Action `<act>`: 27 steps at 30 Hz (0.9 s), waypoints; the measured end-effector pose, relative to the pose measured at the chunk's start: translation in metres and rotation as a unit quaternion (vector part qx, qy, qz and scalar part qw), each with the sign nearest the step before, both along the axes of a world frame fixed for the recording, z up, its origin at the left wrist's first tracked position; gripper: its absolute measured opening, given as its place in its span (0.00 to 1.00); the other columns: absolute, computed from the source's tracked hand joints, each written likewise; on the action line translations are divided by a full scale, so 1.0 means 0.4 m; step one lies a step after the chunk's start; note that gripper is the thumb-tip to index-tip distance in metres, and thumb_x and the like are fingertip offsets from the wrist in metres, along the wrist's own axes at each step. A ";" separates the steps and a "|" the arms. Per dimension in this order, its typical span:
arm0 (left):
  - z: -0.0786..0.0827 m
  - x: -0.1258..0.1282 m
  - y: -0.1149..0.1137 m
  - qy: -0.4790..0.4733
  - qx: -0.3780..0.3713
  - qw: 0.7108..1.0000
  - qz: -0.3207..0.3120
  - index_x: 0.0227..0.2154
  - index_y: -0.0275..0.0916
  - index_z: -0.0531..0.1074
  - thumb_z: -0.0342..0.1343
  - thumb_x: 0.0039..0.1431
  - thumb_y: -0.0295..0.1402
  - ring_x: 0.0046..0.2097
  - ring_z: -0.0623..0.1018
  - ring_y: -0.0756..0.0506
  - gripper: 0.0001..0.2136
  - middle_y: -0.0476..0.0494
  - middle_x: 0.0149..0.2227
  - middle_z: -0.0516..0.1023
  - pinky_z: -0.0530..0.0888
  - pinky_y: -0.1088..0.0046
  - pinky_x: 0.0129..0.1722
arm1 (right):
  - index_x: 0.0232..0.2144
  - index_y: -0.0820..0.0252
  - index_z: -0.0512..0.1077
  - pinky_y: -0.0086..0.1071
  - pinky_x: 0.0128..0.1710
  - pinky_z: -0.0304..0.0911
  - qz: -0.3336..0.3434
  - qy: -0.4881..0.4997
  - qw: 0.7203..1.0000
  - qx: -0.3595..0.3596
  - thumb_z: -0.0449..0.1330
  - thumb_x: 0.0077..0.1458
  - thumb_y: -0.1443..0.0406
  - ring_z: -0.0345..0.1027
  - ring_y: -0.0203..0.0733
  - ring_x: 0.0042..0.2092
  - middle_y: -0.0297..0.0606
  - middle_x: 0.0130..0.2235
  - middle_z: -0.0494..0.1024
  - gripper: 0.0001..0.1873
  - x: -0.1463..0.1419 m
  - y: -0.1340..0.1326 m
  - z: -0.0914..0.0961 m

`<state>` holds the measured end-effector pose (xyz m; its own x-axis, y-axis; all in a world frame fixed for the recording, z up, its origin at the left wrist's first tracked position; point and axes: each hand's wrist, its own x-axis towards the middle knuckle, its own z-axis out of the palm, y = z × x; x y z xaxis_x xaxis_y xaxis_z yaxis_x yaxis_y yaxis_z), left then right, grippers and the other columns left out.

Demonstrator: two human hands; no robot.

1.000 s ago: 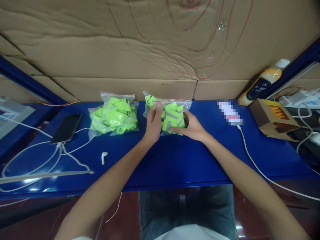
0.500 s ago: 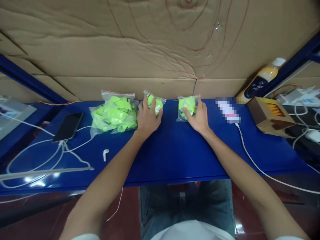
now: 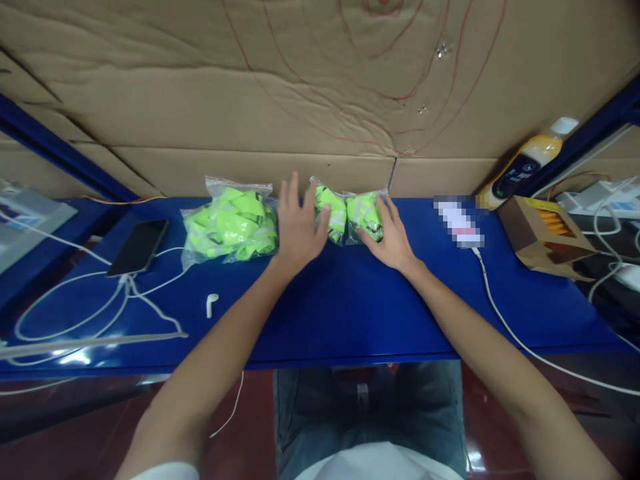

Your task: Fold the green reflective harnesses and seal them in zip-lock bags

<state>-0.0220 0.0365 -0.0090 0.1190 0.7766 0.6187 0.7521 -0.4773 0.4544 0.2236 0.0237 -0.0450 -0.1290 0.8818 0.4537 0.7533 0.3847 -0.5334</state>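
Three clear zip bags of neon-yellow reflective bands lie along the back of the blue table. The large bag is at the left. My left hand hovers with fingers spread between it and a small bag, its fingertips at that bag's left side. My right hand lies flat with fingers stretched on another small bag, which touches the first small one.
A black phone on a white cable and an earbud lie at the left. At the right are a second charging cable, an open brown box and an orange bottle. A cardboard wall stands behind.
A second ago both hands held the bags together. Half a second ago the two small bags lay apart. Now they have been slid together and my left hand has lifted off.
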 end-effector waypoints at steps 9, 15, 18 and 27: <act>0.057 -0.195 0.043 0.063 -0.085 0.966 0.237 0.59 0.30 0.76 0.64 0.56 0.56 0.71 0.58 0.07 0.37 0.12 0.68 0.67 0.51 0.17 0.64 | 0.74 0.67 0.57 0.57 0.77 0.52 0.006 0.011 1.000 -0.013 0.57 0.66 0.40 0.49 0.62 0.79 0.63 0.76 0.57 0.49 0.006 0.010 -0.007; 0.116 -0.068 -0.005 0.128 -0.081 0.959 0.241 0.71 0.37 0.66 0.53 0.68 0.46 0.66 0.70 0.18 0.32 0.21 0.68 0.69 0.69 0.35 0.63 | 0.74 0.67 0.57 0.58 0.75 0.56 0.019 0.010 1.000 -0.002 0.57 0.66 0.42 0.55 0.63 0.76 0.62 0.74 0.62 0.47 0.008 0.016 -0.010; 0.098 -0.018 0.000 0.140 -0.106 0.962 0.211 0.72 0.37 0.66 0.49 0.72 0.50 0.68 0.69 0.19 0.32 0.22 0.71 0.66 0.68 0.36 0.66 | 0.74 0.67 0.57 0.58 0.75 0.57 0.022 0.009 1.000 0.006 0.56 0.67 0.43 0.58 0.63 0.75 0.62 0.73 0.64 0.45 0.008 0.017 -0.011; -0.012 0.001 0.053 0.124 -0.176 0.964 0.153 0.78 0.30 0.54 0.48 0.73 0.52 0.79 0.50 0.17 0.40 0.20 0.77 0.56 0.52 0.33 0.75 | 0.74 0.70 0.57 0.63 0.72 0.60 -0.019 -0.035 0.999 0.001 0.57 0.66 0.46 0.59 0.69 0.73 0.64 0.73 0.63 0.46 0.002 0.012 -0.011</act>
<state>-0.0216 0.0576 -0.0139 -0.0382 0.9559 0.2914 0.9396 -0.0649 0.3359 0.2244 0.0287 -0.0493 -0.1266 0.8856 0.4469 0.8030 0.3559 -0.4779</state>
